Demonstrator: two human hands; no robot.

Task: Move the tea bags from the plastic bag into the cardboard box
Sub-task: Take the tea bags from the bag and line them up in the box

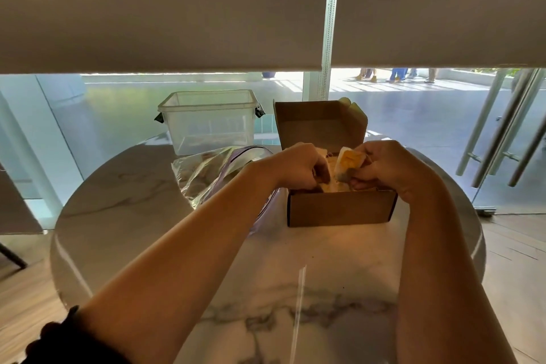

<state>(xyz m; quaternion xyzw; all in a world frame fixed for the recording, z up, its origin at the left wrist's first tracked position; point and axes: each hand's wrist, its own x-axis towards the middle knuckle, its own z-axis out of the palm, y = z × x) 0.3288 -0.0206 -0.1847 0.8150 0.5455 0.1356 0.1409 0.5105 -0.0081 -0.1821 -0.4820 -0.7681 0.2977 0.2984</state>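
Cardboard box [339, 210] stood open on marble table [295, 275]; tea bags [348, 164] pinched by right hand [381, 165], left hand [298, 167] gripping others inside, apparently for arranging; plastic bag [212, 174] lay beside.

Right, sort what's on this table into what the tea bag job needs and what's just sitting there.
In the job:
- tea bags, held over the box by both hands (left hand, right hand)
- cardboard box, open
- plastic bag, left of the box

Lying about:
- clear plastic tub, behind the bag
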